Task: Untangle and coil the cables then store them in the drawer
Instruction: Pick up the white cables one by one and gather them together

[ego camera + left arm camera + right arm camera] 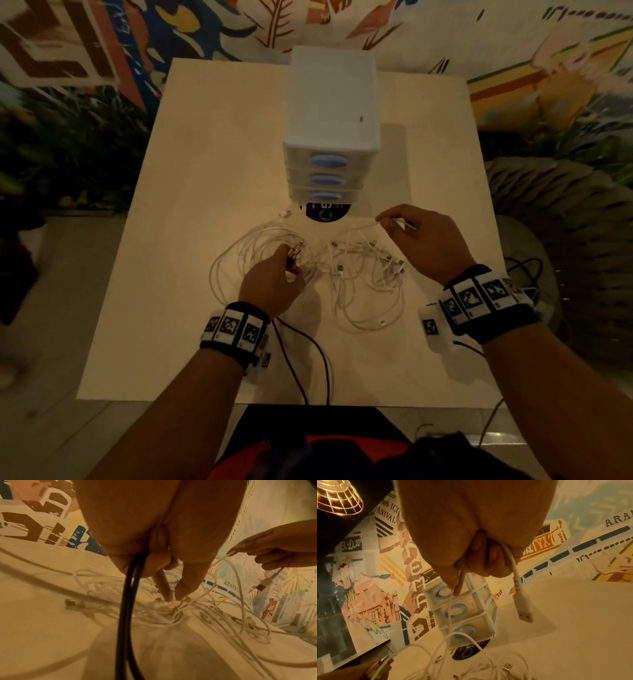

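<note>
Pale square tabletop [191,240], edges all in view from the head camera; bare surface on the left side, at the far corners and along the near edge. White drawer unit [331,113] stands at the far centre, three drawers stacked, each with a blue oval handle, all closed. A dark round sticker [325,214] lies just in front of its base. White cables [356,274] sprawl in a tangled heap at mid-table, loops reaching left and toward the near edge, several plugs scattered among them. A dark cable [308,356] runs from under the left wrist off the near edge. Room is dim, warm light; painted mural wall [513,41] behind, a wire-caged lamp [337,497] above in the right wrist view. Left hand [270,284] is down in the heap's left part: fingers curled round the dark cable [125,615], which trails below the palm, while forefinger and thumb tips point down and meet at a white strand in the tangle; metal plug ends show past the fingers in the head view. Right hand [424,240] is raised above the heap's right side, near the drawer unit, its grip pinching one white cable [511,563] between thumb and forefinger; the USB plug [523,609] hangs free below the fist, and the strand leads down into the pile.
</note>
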Available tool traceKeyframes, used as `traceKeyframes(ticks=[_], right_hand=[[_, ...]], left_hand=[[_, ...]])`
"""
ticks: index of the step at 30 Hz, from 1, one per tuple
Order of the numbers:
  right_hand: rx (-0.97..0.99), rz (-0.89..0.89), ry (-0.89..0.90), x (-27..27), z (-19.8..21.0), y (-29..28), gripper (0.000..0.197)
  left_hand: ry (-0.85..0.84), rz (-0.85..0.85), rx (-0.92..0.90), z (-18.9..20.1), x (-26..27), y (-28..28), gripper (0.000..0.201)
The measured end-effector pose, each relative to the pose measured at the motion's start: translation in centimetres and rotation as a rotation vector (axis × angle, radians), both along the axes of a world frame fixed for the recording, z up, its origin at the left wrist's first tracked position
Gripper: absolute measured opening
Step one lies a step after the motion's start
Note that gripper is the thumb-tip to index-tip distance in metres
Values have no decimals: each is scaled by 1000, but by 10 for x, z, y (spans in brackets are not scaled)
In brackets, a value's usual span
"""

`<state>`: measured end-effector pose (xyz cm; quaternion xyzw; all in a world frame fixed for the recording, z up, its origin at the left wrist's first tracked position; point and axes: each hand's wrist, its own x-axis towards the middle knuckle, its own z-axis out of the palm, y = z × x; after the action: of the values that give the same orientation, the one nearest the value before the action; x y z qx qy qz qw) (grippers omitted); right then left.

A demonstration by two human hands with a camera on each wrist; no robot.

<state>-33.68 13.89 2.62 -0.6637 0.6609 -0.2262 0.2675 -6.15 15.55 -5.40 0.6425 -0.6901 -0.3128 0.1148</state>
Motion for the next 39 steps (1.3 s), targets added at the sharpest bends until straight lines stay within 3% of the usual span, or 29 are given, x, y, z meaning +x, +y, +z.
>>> traceKeyframes(ticks=[9,13,21,28,33,37,39], right_hand=[[-10,108,214,20,-25,-33,26],[-1,145,231,30,-25,-47,28],[96,160,270,26,-37,-56,30],[99,120,196,10,-41,-46,22],[128,122,88,0,-51,-33,32],[-181,50,98,11,-34,-20,48],[-294,130,8,30,-11,-10,45]], left_hand=[[-73,1,-5,-9,-7,-10,37],[-160,-64,6,-10,-13,-13,46],[-250,-138,46,-15,-17,-20,41],[26,-98,-7,8,-5,-21,26],[317,-10,28,24,4,-16,37],[500,72,43,39,2,-14,27],[576,23,41,47,0,-13,27]])
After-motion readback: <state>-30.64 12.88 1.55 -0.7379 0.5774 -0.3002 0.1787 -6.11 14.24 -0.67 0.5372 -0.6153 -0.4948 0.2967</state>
